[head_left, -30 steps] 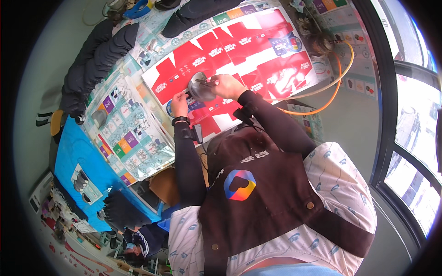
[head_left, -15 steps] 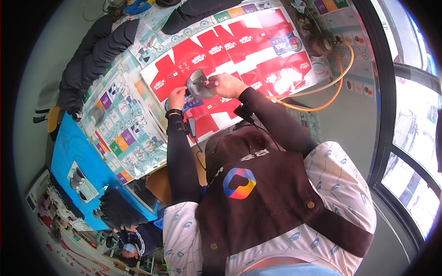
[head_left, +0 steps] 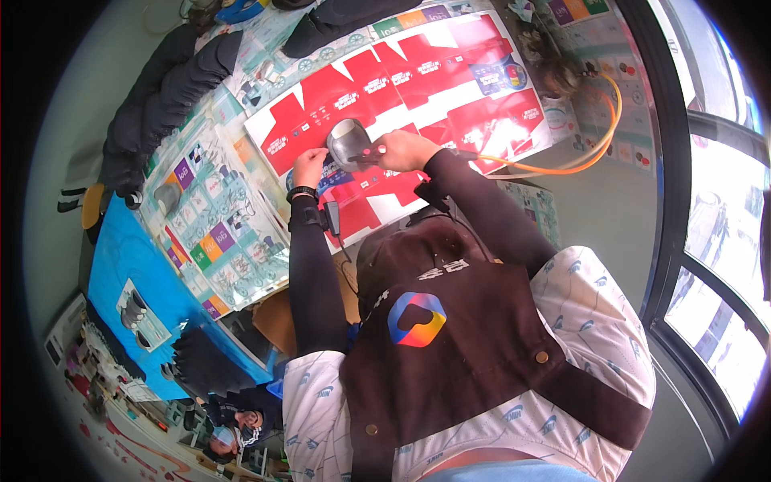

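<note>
Grey, one shiny cap-like piece sits between two hands above the red printed sheet: right hand fingers clamped on it, left hand (fingers curled) touching its edge.

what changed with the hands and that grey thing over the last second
Very little. Both hands keep the grey object gripped over the red and white printed sheets, drifting slightly within the view. The sheets, the orange cable and the dark pile stayed put.
</note>
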